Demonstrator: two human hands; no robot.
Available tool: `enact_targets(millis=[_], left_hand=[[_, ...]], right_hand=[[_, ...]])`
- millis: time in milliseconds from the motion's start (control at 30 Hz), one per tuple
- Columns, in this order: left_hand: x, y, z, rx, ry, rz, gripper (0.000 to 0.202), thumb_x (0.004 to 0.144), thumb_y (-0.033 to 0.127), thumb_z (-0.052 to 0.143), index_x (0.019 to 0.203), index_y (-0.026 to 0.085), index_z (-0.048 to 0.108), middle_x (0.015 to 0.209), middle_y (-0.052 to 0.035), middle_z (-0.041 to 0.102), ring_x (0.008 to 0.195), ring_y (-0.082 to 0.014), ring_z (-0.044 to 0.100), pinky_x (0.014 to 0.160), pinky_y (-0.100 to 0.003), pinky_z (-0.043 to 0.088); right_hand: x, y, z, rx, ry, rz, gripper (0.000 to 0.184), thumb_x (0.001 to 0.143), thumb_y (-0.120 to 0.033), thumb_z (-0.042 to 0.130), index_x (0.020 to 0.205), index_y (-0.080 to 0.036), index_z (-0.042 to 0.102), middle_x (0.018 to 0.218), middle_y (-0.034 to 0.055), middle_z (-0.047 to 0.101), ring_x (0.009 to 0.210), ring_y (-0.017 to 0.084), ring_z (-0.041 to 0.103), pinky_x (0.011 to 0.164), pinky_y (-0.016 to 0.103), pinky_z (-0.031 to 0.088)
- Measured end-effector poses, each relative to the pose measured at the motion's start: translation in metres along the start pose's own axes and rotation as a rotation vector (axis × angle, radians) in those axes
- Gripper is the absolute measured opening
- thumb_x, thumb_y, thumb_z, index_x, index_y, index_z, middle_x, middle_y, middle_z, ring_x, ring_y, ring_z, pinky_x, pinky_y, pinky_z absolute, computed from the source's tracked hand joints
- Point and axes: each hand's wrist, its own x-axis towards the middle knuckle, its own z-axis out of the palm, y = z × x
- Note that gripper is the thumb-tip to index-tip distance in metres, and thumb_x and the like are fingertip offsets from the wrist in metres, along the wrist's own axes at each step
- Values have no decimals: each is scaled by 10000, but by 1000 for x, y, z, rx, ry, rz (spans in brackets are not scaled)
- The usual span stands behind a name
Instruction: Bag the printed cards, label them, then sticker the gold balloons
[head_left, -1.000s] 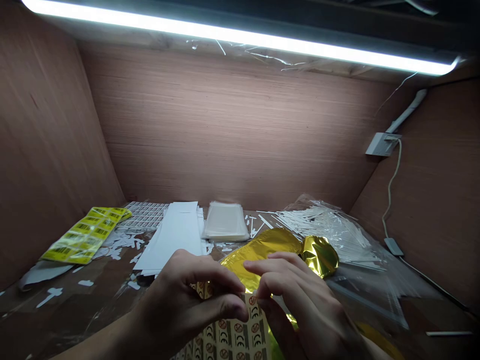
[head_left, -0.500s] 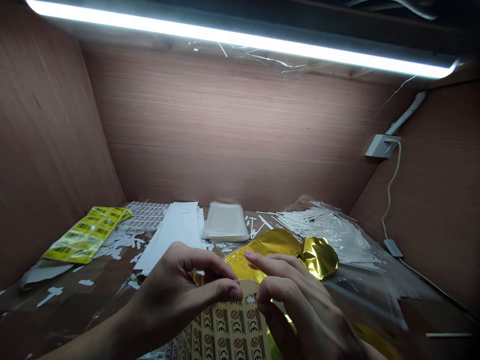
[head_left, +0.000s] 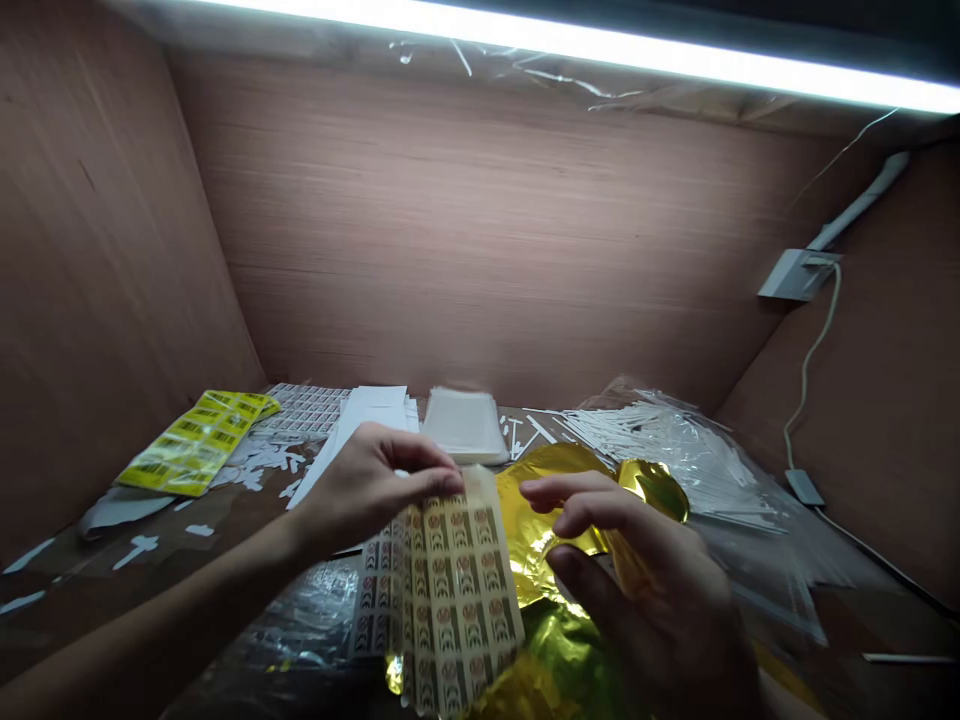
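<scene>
My left hand (head_left: pixel 371 480) pinches the top edge of a sheet of small printed labels (head_left: pixel 454 600) between thumb and fingers. The sheet hangs down from that grip, its lower end near crumpled gold foil (head_left: pixel 559 660). My right hand (head_left: pixel 645 590) sits just right of the sheet, fingers curved around a fold of the foil. I cannot tell whether it grips the foil. A rounded gold foil bundle (head_left: pixel 654 490) lies beyond those fingers.
Yellow barcode label sheets (head_left: pixel 196 443) lie at the back left. White paper strips (head_left: pixel 371 425) and a clear packet stack (head_left: pixel 463 425) stand behind my hands. A plastic bag of white sticks (head_left: pixel 652 440) lies back right. Wooden walls enclose the bench.
The label sheet has risen and shows more of its length below my left hand. My right hand has moved off the sheet to the right, and the view has shifted slightly.
</scene>
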Motion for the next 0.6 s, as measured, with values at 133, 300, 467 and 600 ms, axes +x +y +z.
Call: enact_targets(millis=[133, 300, 467, 600], left_hand=[[25, -34, -39, -265, 48, -93, 308, 668, 372, 982, 685, 120, 806, 605, -34, 726, 540, -96, 615, 522, -160, 498], [40, -75, -80, -400, 105, -165, 497, 676, 562, 946, 662, 149, 671, 501, 30, 579, 431, -102, 548, 446, -213, 495], [47, -109, -80, -396, 85, -197, 563, 828, 590, 830, 597, 182, 518, 464, 85, 420, 351, -42, 348, 410, -204, 422], [44, -116, -76, -283, 57, -174, 560, 825, 621, 816, 593, 188, 546, 491, 67, 449, 391, -56, 371, 460, -235, 467]], right_hand=[[0, 6, 4, 173, -127, 263, 33, 981, -240, 695, 951, -251, 690, 988, 4, 753, 966, 155, 724, 832, 265, 584], [-8, 17, 23, 201, -404, 565, 120, 923, -299, 738, 850, -204, 736, 786, 7, 734, 728, 139, 664, 660, 254, 515], [-10, 35, 43, 105, -630, 627, 69, 862, -191, 706, 798, -197, 730, 750, -8, 733, 707, 141, 649, 670, 265, 488], [-6, 51, 46, 134, -680, 580, 57, 856, -199, 701, 799, -193, 706, 832, 22, 754, 784, 180, 673, 749, 320, 520]])
